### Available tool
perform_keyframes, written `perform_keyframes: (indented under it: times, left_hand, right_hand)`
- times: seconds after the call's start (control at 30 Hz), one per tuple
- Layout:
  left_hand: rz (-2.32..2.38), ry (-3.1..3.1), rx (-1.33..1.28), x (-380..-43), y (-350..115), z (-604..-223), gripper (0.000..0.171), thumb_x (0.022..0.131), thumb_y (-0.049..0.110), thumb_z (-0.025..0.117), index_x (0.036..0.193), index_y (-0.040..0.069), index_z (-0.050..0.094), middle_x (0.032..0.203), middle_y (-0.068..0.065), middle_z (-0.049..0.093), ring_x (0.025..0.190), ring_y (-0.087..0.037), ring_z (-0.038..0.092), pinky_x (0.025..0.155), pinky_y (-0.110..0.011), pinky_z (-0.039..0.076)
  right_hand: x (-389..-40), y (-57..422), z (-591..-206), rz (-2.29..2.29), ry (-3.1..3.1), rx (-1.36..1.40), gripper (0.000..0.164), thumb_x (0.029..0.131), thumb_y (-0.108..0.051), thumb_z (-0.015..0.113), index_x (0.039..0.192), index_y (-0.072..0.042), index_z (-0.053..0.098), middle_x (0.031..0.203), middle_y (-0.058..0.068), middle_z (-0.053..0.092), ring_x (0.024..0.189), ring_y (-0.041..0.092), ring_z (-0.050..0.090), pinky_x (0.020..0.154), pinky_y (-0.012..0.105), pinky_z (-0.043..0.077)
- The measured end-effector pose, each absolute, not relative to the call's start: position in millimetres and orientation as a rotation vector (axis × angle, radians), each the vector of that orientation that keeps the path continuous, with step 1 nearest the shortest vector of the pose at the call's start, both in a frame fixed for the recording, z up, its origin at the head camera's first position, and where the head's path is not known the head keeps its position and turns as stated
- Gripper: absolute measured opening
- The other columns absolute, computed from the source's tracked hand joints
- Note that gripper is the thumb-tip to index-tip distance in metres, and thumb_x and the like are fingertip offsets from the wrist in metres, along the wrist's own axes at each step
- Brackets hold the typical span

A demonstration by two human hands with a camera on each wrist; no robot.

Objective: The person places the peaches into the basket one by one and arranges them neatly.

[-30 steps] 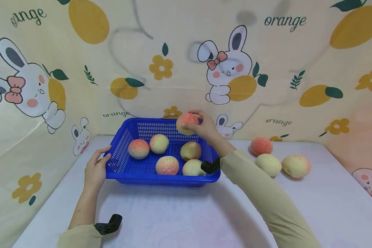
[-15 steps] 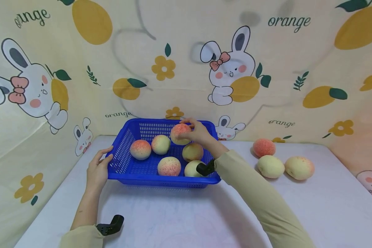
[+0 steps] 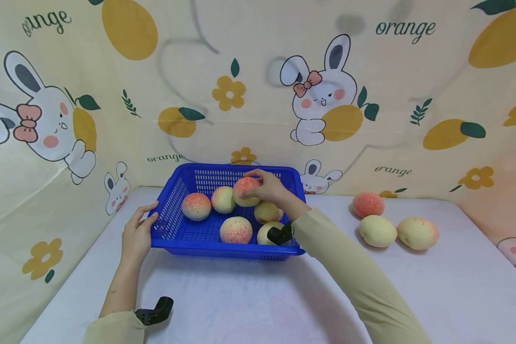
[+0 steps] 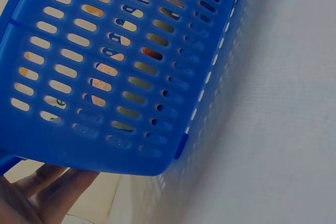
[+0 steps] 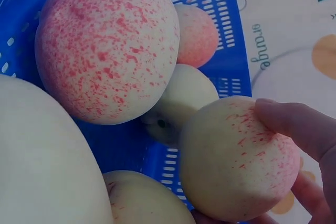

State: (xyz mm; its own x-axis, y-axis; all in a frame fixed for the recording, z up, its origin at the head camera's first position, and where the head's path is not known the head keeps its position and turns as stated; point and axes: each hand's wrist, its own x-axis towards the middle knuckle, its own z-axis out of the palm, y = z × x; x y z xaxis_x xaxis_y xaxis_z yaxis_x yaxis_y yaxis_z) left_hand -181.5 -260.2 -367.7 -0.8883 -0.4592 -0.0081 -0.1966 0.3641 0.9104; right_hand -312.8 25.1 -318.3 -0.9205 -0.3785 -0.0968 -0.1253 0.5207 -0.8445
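A red-and-cream peach (image 3: 241, 192) is in my right hand (image 3: 270, 189), pinched between thumb and fingers within the back half of a blue plastic basket (image 3: 189, 248). In the right wrist view the thumb lies on this peach (image 5: 236, 163), with other fingers partly hidden behind it. Several other peaches sit in the basket, among them a speckled peach (image 3: 236, 230) at the front and a blushed peach (image 3: 196, 207) at the left. My left hand (image 3: 136, 237) grips the basket's left rim; its fingers (image 4: 60, 195) show below the basket wall (image 4: 105, 153) in the left wrist view.
To the right of the basket, a red peach (image 3: 368, 205), a pale peach (image 3: 377, 231) and a yellowish peach (image 3: 417, 233) lie on the white tabletop (image 3: 223, 296). A printed cloth backdrop (image 3: 249, 129) rises right behind the basket.
My right hand has lowered the peach from above the back rim into the basket, moving slightly left. The left hand keeps its grip on the rim.
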Motion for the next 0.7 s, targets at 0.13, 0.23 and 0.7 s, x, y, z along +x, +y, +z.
perform_keyframes:
  times: [0.13, 0.23, 0.7]
  left_hand:
    - [-1.545, -2.379, 0.579, -181.3, -259.3, -366.8, 0.041, 0.101, 0.036, 0.042, 0.139, 0.024, 0.05, 0.138, -0.022, 0.052, 0.116, -0.036, 0.055, 0.073, -0.023, 0.042]
    - [-1.549, -2.384, 0.571, -181.1, -259.3, -366.8, 0.041, 0.101, 0.036, 0.041, 0.14, 0.024, 0.049, 0.14, -0.022, 0.05, 0.119, -0.039, 0.054, 0.079, -0.03, 0.044]
    - [-1.546, -2.385, 0.58, -181.0, -261.7, -367.2, 0.041, 0.101, 0.037, 0.042, 0.139, 0.025, 0.05, 0.139, -0.023, 0.05, 0.117, -0.038, 0.055, 0.07, -0.021, 0.042]
  right_hand:
    - [-313.6, 24.2, -318.1, -1.253, 2.504, -0.513, 0.06, 0.078, -0.021, 0.077, 0.133, -0.017, 0.054, 0.134, 0.015, 0.05, 0.114, 0.03, 0.052, 0.094, 0.043, 0.044]
    - [-314.6, 24.1, -319.0, -1.163, 2.51, -0.601, 0.057, 0.079, -0.02, 0.076, 0.132, -0.018, 0.056, 0.133, 0.014, 0.05, 0.111, 0.028, 0.052, 0.094, 0.043, 0.043]
    - [-313.3, 21.9, -322.1, -1.007, 2.496, -0.682, 0.052, 0.084, -0.015, 0.071, 0.134, -0.017, 0.057, 0.147, 0.01, 0.045, 0.137, 0.031, 0.037, 0.109, 0.05, 0.03]
